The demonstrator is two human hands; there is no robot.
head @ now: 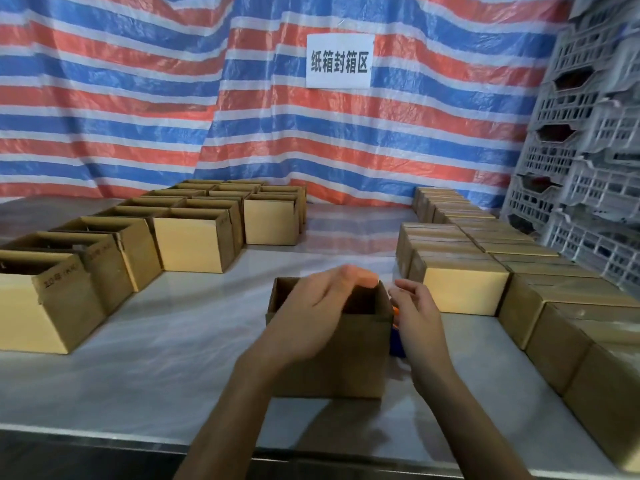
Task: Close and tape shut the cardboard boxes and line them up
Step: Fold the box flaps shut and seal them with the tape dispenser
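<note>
Left of us: rows of open boxes [194, 244] run back along the table [173, 341], their tops unsealed.
Right of us: closed boxes [460, 292] stand packed side by side in rows, from the near edge to the back.
Behind: a red, blue and white striped tarp [138, 98] with a white paper sign [339, 60]; grey plastic crates [588, 168] are stacked at the far right.
In the way: a blue and orange tool [397, 344] sits just beside the box's right wall, mostly hidden by the box and our right hand, so we cannot tell what it is.
Box in hand: one cardboard box [332, 362] stands alone near the front edge, between the two groups.
Its facing: mouth up and open, broad face toward us — the longer side runs left to right.
Left hand [311, 306]: spread over the opening, fingers straight, reaching the far rim.
Right hand [415, 313]: just beside the right wall, fingers loosely curled — nothing visibly held.
</note>
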